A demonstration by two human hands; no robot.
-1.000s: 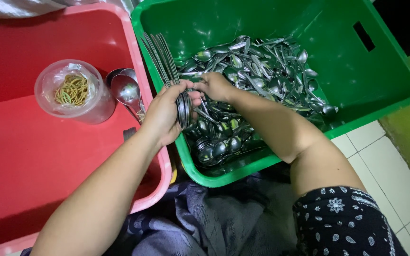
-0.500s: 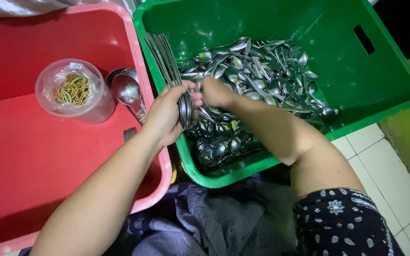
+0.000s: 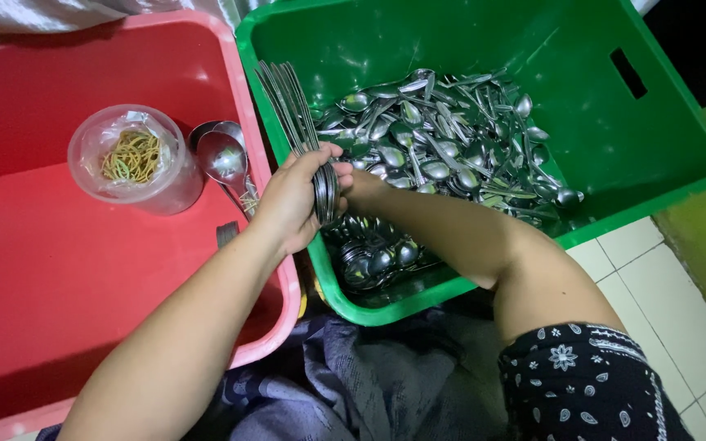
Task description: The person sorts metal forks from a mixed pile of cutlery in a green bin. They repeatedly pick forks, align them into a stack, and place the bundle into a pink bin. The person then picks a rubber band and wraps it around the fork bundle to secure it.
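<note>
Left hand: the left hand [image 3: 294, 200] is clamped around a stacked bundle of spoons [image 3: 300, 122], bowls nested at the fingers, handles fanning up and away over the rim between the two tubs.
Right hand: the right hand [image 3: 361, 186] sits just beside the left, touching the bowl end of the bundle; its fingers are hidden behind the bundle and the left hand, so I cannot tell whether they are closed or spread.
Bundle position: it hangs over the near left corner of the green tub [image 3: 680, 175], above the loose spoons there.
Loose spoons: a heap of loose spoons [image 3: 451, 147] fills the middle of the green tub, with a darker cluster of bowls just below the hands.
Red tub: the red tub [image 3: 59, 278] lies on the left, touching the green one; a few finished spoons [image 3: 224, 155] lie against its right wall.
Cup: a clear plastic cup of rubber bands [image 3: 134, 158] stands in the red tub, just beside those spoons.
Floor: white floor tiles [image 3: 672, 302] show on the right, and dark cloth [image 3: 386, 384] lies under the forearms.
Change since earlier: the right hand has drawn in closer to the bundle's bowls and lies lower against it; the left hand's grip and the fanned handles stay much as they were.
</note>
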